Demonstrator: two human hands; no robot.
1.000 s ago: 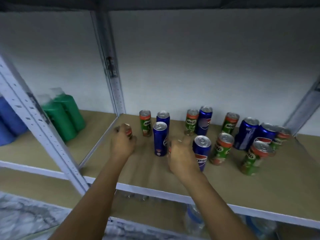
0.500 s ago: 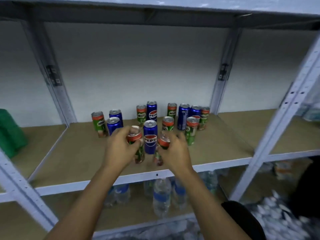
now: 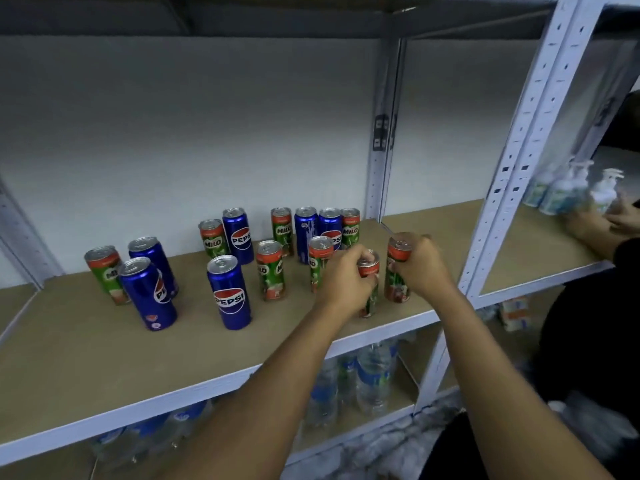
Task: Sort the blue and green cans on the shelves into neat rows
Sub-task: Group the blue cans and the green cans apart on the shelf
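Both hands have carried their green cans rightward toward the shelf's front right corner. Left hand [image 3: 346,277] grips one green can [image 3: 370,299]; right hand [image 3: 424,268] grips another green can [image 3: 396,289]. Blue cans [image 3: 230,292] stand upright mid-shelf [image 3: 104,372].

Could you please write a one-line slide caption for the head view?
Each hand, left and right, holds a green can near the shelf edge, right of mixed blue and green cans.
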